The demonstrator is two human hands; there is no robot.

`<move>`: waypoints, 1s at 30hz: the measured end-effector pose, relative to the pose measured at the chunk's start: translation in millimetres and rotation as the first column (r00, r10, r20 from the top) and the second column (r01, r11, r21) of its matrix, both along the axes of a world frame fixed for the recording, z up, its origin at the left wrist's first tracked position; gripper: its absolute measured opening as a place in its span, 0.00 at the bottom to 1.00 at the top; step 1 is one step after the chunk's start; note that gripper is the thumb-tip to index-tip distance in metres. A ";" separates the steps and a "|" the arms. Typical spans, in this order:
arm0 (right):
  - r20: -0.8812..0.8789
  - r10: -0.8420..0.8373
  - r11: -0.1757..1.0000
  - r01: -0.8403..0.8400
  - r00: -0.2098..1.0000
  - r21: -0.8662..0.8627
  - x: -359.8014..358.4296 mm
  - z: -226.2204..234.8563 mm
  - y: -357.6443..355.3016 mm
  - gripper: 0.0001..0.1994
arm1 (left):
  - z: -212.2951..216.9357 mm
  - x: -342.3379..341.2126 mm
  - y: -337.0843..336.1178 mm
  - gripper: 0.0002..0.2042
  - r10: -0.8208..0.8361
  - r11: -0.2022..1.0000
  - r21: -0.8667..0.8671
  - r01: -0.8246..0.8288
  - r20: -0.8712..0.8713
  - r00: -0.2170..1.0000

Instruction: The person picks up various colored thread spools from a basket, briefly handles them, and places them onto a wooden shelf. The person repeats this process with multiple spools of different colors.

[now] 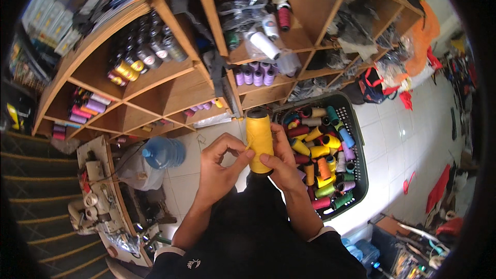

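A spool of yellow thread (260,139) with black ends stands upright in front of my chest. My right hand (280,161) is wrapped round its right side, thumb across the front near the lower end. On the other side my left hand (226,159) pinches at the spool's surface, thumb and forefinger closed on a loose end of the yellow thread (250,143). Just right of my hands, a dark green plastic basket (365,173) holds many thread spools in yellow, red, green, blue and purple, lying in a jumble.
Wooden shelves (305,57) with spools and plastic bags run along the far side. A blue water jug (164,152) stands at the left, beyond a sewing machine (95,175) on a table. Red cloth (438,188) lies on the tiled floor (398,144) at the right.
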State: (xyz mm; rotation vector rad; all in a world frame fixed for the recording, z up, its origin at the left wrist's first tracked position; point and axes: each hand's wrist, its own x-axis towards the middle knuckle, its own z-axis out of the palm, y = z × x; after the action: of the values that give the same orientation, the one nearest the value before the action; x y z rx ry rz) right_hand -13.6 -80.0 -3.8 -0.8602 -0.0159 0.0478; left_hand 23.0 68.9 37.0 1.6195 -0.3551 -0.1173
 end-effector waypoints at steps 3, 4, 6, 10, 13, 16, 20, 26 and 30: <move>-0.052 0.064 0.998 -0.063 0.997 0.019 7.2 8.9 21.6 0.33 | -5.7 -5.2 27.4 0.06 0.047 0.999 -0.012 -0.047 0.030 0.998; -0.043 0.086 0.996 -0.085 0.995 0.010 9.3 11.8 29.8 0.33 | -6.5 -7.3 37.2 0.07 0.064 0.998 -0.024 -0.063 0.034 0.997; -0.014 0.132 0.991 -0.132 0.991 -0.001 14.7 16.5 48.7 0.33 | -8.2 -11.3 58.4 0.08 0.082 0.993 -0.079 -0.083 -0.019 0.996; 0.042 0.253 0.966 -0.251 0.966 -0.063 22.1 18.8 96.9 0.31 | 1.7 -22.4 109.3 0.16 0.163 0.961 -0.195 -0.197 -0.175 0.971; 0.085 0.338 0.936 -0.326 0.937 -0.134 24.7 13.3 143.7 0.30 | 1.2 -38.8 164.1 0.24 0.090 0.958 -0.237 -0.162 -0.285 0.954; 0.056 0.430 0.876 -0.402 0.901 -0.266 19.5 19.3 193.4 0.28 | 0.0 -63.4 217.5 0.26 0.131 0.939 -0.260 -0.225 -0.337 0.933; 0.127 0.516 0.839 -0.471 0.847 -0.272 9.1 15.6 267.9 0.19 | -9.4 -93.6 281.6 0.26 0.317 0.895 -0.241 -0.376 -0.252 0.914; 0.374 0.520 0.707 -0.141 0.768 -0.693 -9.5 3.6 371.2 0.12 | -36.6 -136.5 369.4 0.28 0.630 0.729 -0.149 -0.668 -0.235 0.740; 0.400 0.585 0.693 -0.178 0.706 -0.699 -19.9 -0.7 428.3 0.12 | -39.3 -151.6 418.5 0.27 0.717 0.684 -0.054 -0.727 -0.132 0.684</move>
State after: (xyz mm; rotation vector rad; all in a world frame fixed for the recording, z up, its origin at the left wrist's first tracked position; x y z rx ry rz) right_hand -33.5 348.3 -4.5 -1.5051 -0.8569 0.2096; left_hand -128.6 487.4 -2.3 1.5353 0.3814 0.4264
